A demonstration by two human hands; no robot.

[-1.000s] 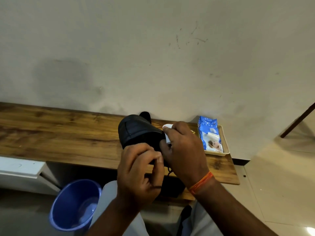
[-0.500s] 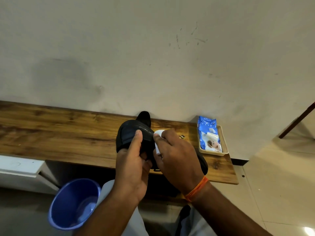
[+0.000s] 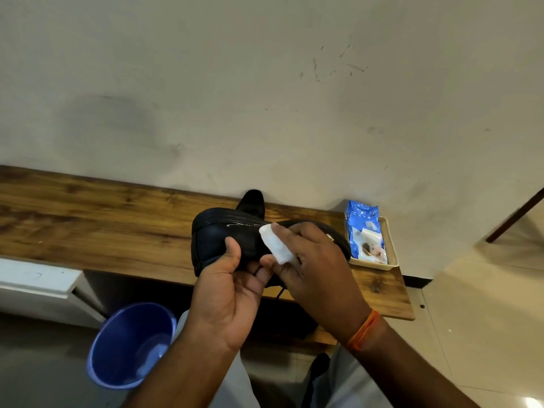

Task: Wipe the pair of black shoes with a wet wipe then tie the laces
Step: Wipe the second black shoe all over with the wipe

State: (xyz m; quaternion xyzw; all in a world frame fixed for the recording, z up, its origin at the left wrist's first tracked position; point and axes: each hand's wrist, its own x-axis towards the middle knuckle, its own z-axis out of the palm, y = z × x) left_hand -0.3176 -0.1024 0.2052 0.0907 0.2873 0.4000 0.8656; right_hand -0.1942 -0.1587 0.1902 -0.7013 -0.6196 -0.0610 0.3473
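A black shoe (image 3: 219,235) is held on its side above the front edge of the wooden bench (image 3: 88,228). My left hand (image 3: 232,293) grips it from below, thumb pressed on its side. My right hand (image 3: 318,269) holds a folded white wet wipe (image 3: 275,244) against the shoe's side near the sole. A black lace end (image 3: 281,291) dangles below the hands. The second black shoe (image 3: 251,201) stands behind on the bench, mostly hidden; only its tip shows.
A blue pack of wet wipes (image 3: 363,232) lies in a cream tray (image 3: 393,254) at the bench's right end. A blue bucket (image 3: 129,346) with used wipes inside stands on the floor at lower left. A plain wall rises right behind the bench.
The shoe has been turned from sole-up to lying on its side. My left thumb shifted onto its side, and the wipe slid along the shoe edge.
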